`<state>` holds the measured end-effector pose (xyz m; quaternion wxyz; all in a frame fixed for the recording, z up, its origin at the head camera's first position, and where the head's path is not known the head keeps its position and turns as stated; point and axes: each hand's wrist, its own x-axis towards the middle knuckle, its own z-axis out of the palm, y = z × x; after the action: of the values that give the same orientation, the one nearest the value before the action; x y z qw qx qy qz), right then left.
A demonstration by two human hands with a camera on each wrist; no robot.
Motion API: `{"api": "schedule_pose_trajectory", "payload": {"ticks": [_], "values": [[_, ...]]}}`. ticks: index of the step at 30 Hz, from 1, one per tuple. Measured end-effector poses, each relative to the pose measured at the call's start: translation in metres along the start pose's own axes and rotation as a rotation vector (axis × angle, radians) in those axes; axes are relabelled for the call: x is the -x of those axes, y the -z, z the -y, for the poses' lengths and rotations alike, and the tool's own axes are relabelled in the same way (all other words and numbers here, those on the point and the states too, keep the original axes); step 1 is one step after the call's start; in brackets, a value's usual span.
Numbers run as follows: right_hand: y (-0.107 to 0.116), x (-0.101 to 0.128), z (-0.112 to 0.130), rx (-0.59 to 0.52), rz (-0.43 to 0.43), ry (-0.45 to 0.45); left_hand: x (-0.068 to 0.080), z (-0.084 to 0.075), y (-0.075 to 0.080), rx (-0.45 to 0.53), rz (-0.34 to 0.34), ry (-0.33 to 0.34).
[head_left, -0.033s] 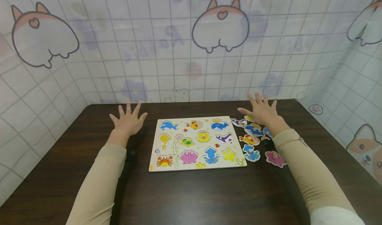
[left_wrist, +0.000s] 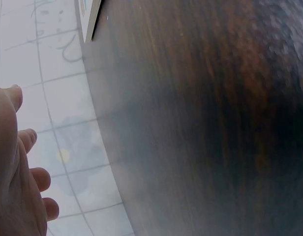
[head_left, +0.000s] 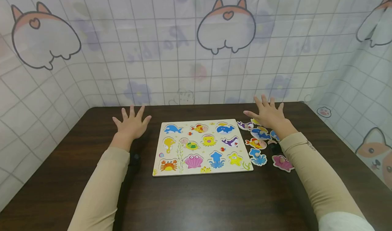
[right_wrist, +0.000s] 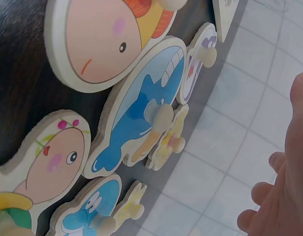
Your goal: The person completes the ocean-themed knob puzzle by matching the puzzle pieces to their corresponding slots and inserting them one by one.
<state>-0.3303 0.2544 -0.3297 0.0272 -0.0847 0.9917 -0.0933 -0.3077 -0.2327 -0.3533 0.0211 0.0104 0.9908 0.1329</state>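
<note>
In the head view my left hand (head_left: 130, 126) is held with fingers spread, left of a pale puzzle board (head_left: 186, 124) printed with sea animals. My right hand (head_left: 269, 116), its fingers also spread, is above or just beyond a group of loose knobbed pieces and holds nothing. Among them lie a purple-and-white whale piece (head_left: 245, 125), a blue whale piece (head_left: 260, 134), a fish piece (head_left: 256, 143), a squid piece (head_left: 258, 157) and a pink shell piece (head_left: 282, 163). The right wrist view shows wooden knobs on the pieces; the right forearm partly covers some.
A dark wooden table (head_left: 208, 200) carries everything. Behind it and at both sides hangs a white gridded cloth (head_left: 171, 67) with cartoon animal prints. Small black devices sit under each wrist.
</note>
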Motion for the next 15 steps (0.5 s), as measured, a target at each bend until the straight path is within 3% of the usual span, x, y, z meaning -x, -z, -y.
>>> {"api": "schedule_pose_trajectory", "payload": {"ticks": [15], "values": [[-0.002,0.0016,-0.0016,0.025,0.014,0.014,-0.0013,-0.0077,0.0029,-0.043,-0.013,-0.024]]}}
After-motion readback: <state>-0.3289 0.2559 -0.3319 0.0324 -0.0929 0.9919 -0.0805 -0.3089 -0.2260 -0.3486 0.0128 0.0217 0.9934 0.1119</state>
